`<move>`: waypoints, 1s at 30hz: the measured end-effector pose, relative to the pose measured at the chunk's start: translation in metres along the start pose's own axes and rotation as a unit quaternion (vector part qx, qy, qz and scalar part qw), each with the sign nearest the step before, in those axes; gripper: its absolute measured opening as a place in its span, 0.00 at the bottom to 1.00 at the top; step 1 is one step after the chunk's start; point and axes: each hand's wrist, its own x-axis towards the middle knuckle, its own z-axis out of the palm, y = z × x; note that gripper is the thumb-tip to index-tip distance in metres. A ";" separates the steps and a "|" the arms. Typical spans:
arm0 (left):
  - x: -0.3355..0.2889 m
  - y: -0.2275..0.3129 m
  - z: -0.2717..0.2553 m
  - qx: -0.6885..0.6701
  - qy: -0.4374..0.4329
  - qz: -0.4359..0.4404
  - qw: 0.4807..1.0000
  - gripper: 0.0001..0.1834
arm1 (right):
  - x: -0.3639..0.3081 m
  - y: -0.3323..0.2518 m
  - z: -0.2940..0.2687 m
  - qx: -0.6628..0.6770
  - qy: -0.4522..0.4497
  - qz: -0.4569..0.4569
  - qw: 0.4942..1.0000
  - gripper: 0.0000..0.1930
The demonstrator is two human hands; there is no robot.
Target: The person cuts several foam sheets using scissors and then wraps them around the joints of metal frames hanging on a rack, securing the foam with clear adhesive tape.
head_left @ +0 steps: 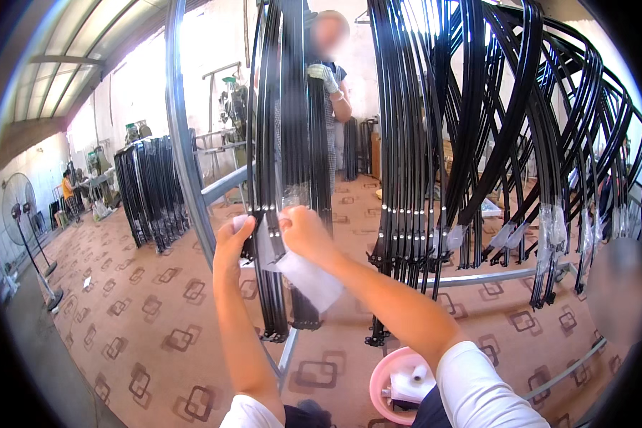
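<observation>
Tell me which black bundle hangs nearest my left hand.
The bundle just right of the tall grey post: your left hand is beside it, the others farther away.

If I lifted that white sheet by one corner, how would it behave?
The white sheet would probably droop, since its loose end hangs slackly below the right hand. It is likely light, as it looks thin. It might crease easily, having no visible stiff edge.

The brown-patterned pinkish floor (146, 324) carries a round pink basin (375, 391).
</observation>
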 end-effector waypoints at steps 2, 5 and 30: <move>-0.002 -0.002 -0.006 -0.027 0.015 -0.033 0.999 0.16 | 0.002 0.002 0.013 0.026 0.007 0.009 1.000 0.07; -0.005 -0.001 -0.006 -0.052 0.035 -0.056 0.996 0.16 | 0.001 0.005 0.021 0.047 0.027 0.026 0.998 0.06; 0.002 -0.034 0.106 0.100 0.065 0.092 0.989 0.13 | -0.043 0.036 -0.076 -0.106 0.134 0.066 0.983 0.10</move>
